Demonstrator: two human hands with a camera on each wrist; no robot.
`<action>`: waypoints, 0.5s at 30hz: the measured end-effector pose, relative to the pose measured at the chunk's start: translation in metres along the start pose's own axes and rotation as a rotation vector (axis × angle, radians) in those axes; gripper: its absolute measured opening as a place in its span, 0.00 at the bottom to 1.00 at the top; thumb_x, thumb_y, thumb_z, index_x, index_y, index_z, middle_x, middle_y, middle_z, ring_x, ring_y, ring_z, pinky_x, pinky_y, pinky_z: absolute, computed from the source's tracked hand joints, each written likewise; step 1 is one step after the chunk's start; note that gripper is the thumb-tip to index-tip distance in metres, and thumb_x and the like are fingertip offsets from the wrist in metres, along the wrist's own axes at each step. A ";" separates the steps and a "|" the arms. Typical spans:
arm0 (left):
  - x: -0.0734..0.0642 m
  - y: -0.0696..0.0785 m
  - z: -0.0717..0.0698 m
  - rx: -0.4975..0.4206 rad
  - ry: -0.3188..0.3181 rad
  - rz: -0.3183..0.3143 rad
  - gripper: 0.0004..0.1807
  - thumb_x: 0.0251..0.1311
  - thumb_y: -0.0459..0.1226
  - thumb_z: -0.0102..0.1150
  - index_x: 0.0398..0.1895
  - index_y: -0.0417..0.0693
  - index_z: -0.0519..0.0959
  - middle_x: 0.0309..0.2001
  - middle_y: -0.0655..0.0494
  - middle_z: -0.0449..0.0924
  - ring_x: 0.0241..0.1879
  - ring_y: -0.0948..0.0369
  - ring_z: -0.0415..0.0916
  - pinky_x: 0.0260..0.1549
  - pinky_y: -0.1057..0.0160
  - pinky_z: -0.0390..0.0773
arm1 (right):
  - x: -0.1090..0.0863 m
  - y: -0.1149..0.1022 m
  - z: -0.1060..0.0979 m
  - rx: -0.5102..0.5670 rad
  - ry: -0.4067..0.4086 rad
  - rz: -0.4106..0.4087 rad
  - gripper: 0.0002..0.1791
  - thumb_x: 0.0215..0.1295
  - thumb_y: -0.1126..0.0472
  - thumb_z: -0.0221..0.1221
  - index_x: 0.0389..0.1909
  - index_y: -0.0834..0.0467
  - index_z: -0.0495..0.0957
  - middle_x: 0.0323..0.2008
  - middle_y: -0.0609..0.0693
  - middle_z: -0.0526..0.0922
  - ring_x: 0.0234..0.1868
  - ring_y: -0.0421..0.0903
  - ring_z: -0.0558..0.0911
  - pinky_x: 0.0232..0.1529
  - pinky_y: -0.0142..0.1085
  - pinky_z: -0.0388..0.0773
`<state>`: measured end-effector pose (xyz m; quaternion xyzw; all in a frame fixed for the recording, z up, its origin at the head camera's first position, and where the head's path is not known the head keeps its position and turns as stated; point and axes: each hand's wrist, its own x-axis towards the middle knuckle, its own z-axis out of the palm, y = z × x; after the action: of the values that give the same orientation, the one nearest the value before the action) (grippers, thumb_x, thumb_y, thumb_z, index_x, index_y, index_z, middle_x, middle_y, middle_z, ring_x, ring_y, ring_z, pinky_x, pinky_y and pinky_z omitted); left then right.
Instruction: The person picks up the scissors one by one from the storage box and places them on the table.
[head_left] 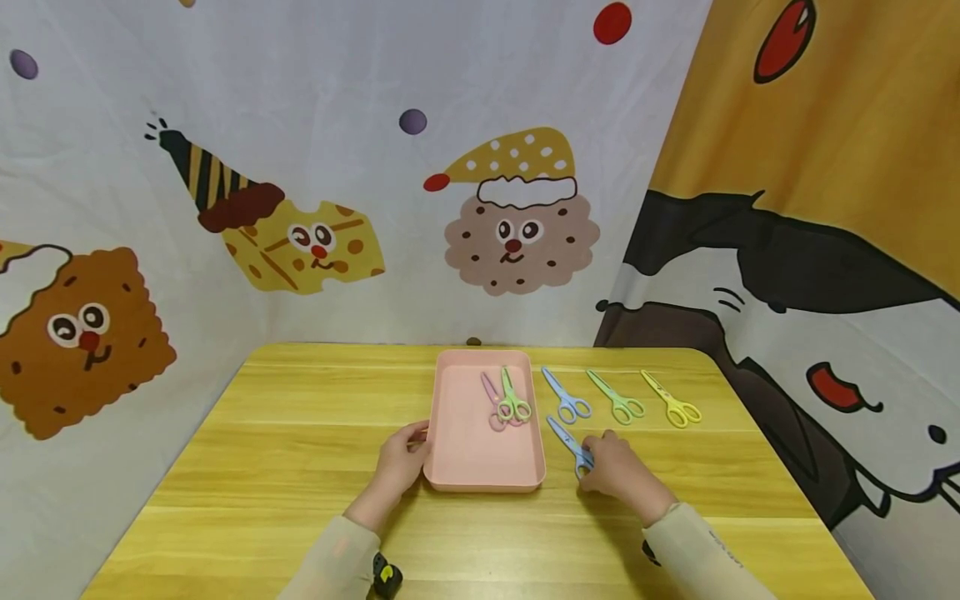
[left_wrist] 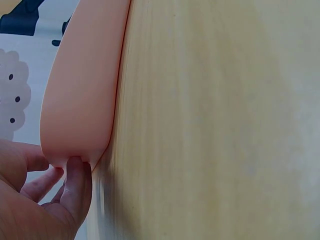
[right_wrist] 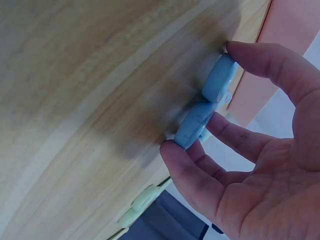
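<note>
A pair of blue scissors [head_left: 567,439] lies right of the pink tray [head_left: 459,462], its blades pointing away and toward the tray. My right hand [head_left: 617,468] pinches its handles; in the right wrist view the thumb and fingers are around the two blue handle loops [right_wrist: 195,124]. With curled fingers my left hand [head_left: 400,460] holds the tray's left side; in the left wrist view, fingertips [left_wrist: 75,167] are at its pink wall [left_wrist: 82,100]. Inside the tray, green scissors [head_left: 507,387] lie across pink scissors [head_left: 489,387], partly hiding them.
Beyond my right hand, another pair of blue scissors [head_left: 558,390], green scissors [head_left: 609,392] and yellow scissors [head_left: 663,394] lie in a row. All rest on a wood-grain table [head_left: 300,467]. A printed curtain [head_left: 337,100] hangs behind the table.
</note>
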<state>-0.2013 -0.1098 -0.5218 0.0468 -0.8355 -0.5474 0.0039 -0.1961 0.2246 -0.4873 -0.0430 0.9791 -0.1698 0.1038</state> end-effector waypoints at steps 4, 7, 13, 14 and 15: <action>0.000 0.000 0.000 -0.002 -0.004 0.004 0.19 0.61 0.29 0.56 0.57 0.37 0.75 0.46 0.41 0.79 0.42 0.54 0.78 0.40 0.61 0.81 | 0.000 0.001 0.001 -0.004 -0.003 0.015 0.28 0.41 0.61 0.71 0.47 0.63 0.77 0.33 0.55 0.68 0.33 0.51 0.66 0.29 0.38 0.65; 0.000 0.000 0.000 -0.011 -0.005 0.000 0.19 0.61 0.29 0.56 0.57 0.37 0.75 0.46 0.41 0.79 0.41 0.54 0.78 0.39 0.62 0.81 | 0.000 0.001 0.001 -0.012 -0.003 0.018 0.28 0.41 0.61 0.71 0.47 0.63 0.77 0.33 0.55 0.68 0.33 0.51 0.66 0.29 0.38 0.66; 0.001 -0.001 0.001 -0.011 -0.005 -0.012 0.19 0.61 0.29 0.55 0.57 0.38 0.75 0.46 0.42 0.79 0.42 0.55 0.78 0.40 0.62 0.81 | 0.001 0.001 0.001 -0.020 -0.001 0.017 0.28 0.42 0.60 0.71 0.47 0.63 0.77 0.33 0.55 0.68 0.33 0.51 0.67 0.29 0.39 0.67; 0.001 0.000 0.001 -0.008 -0.006 -0.014 0.19 0.61 0.29 0.55 0.57 0.38 0.75 0.46 0.43 0.79 0.42 0.55 0.78 0.40 0.62 0.81 | 0.001 0.001 0.001 -0.021 -0.001 0.015 0.28 0.42 0.61 0.71 0.47 0.63 0.77 0.33 0.55 0.68 0.33 0.51 0.67 0.29 0.39 0.67; 0.001 0.000 0.000 -0.006 -0.006 -0.012 0.20 0.61 0.29 0.56 0.57 0.38 0.75 0.46 0.43 0.79 0.42 0.55 0.78 0.40 0.62 0.81 | 0.001 0.001 0.001 -0.020 -0.002 0.015 0.28 0.42 0.61 0.71 0.48 0.63 0.77 0.33 0.55 0.68 0.34 0.51 0.67 0.30 0.40 0.67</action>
<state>-0.2020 -0.1097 -0.5223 0.0502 -0.8335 -0.5502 -0.0017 -0.1968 0.2251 -0.4891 -0.0371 0.9808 -0.1594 0.1058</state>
